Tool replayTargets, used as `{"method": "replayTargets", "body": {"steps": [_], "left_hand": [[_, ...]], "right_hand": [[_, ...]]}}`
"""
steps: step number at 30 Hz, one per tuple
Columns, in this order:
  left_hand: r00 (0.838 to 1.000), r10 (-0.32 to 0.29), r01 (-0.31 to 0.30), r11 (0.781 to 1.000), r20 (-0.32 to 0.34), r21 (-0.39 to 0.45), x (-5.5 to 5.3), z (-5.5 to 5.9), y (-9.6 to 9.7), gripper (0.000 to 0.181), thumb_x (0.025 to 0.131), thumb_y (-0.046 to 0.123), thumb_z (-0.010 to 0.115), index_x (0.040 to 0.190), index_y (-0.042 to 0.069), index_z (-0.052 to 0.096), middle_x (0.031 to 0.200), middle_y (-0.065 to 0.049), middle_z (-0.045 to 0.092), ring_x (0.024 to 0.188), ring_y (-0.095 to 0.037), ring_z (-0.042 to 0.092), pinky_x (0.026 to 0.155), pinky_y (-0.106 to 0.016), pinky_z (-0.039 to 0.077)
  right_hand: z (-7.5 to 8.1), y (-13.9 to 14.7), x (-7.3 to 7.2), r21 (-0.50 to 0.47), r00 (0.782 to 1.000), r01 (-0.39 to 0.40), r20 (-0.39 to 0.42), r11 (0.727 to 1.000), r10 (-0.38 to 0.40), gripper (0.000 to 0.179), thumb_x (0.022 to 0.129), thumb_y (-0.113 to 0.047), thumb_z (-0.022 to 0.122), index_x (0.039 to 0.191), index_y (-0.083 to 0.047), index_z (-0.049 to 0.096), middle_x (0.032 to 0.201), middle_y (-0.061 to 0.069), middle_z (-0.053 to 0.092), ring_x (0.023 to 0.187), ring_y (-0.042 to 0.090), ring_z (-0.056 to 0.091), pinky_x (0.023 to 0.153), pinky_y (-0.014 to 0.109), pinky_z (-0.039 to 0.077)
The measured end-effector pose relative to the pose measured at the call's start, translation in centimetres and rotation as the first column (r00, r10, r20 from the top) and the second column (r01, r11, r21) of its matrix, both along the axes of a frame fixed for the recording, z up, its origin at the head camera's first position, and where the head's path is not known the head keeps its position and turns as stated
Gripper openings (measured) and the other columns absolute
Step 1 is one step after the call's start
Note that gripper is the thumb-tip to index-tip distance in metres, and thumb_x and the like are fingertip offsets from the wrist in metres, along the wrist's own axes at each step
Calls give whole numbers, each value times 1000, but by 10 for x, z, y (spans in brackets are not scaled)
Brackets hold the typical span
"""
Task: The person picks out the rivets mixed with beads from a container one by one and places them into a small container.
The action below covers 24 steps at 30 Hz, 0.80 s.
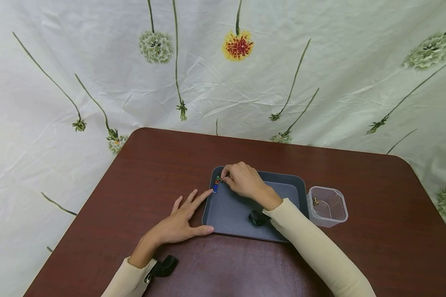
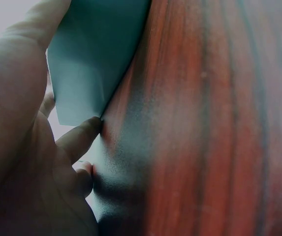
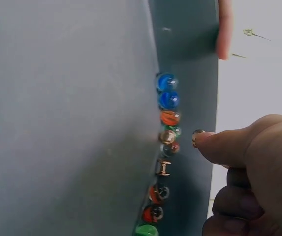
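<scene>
Gold stud point(image 3: 195, 139) sits pinched in the right hand point(image 3: 259, 169) near marbles point(image 3: 168, 100).

On the worktop point(image 1: 163, 154), a tray point(image 1: 230, 216) lies left of a tub point(image 1: 326, 222); inside it, marbles point(image 3: 169, 100) and studs point(image 3: 164, 168) line its left side; cloth point(image 1: 208, 82) hangs behind.

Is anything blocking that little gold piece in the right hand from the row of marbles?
Nothing visible does. The right hand pinches the small gold-coloured metal piece beside the row of marbles, with only open space over the tray's side wall between. The left hand is off to one side, clear of that gap.
</scene>
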<state>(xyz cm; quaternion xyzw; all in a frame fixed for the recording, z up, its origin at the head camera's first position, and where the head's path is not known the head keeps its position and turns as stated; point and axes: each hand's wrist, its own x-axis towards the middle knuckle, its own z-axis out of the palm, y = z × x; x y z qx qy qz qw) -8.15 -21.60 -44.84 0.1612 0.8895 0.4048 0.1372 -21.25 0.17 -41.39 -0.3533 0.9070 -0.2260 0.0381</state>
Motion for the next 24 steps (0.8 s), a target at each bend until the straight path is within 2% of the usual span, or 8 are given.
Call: {"method": "replayTargets", "body": {"steps": [5, 11, 24], "left_hand": [[1000, 1, -1, 1000, 2, -5, 0, -1, 0, 95, 89, 51, 73, 162, 33, 16, 167, -7, 20, 156, -38, 2, 116, -65, -10], [1000, 2, -1, 1000, 3, -6, 0, 0, 0, 94, 89, 51, 73, 161, 36, 15, 167, -7, 20, 156, -37, 2, 116, -65, -10], [1000, 0, 0, 1000, 0, -6, 0, 0, 0, 94, 89, 51, 72, 162, 34, 16, 167, -8, 20, 156, -38, 2, 116, -66, -10]], "right_hand": [[7, 5, 0, -30, 1000, 20, 16, 999, -19, 14, 100, -20, 65, 105, -11, 75, 49, -4, 47, 39, 8, 37, 39, 20, 26], [17, 12, 0, -65, 999, 52, 16, 997, -51, 12, 99, -19, 66, 104, -11, 75, 49, -4, 45, 40, 8, 36, 39, 20, 23], [20, 27, 4, -79, 996, 89, 24, 993, -87, 12, 99, -20, 66, 103, -12, 74, 50, -3, 44, 42, 9, 36, 42, 21, 24]]}}
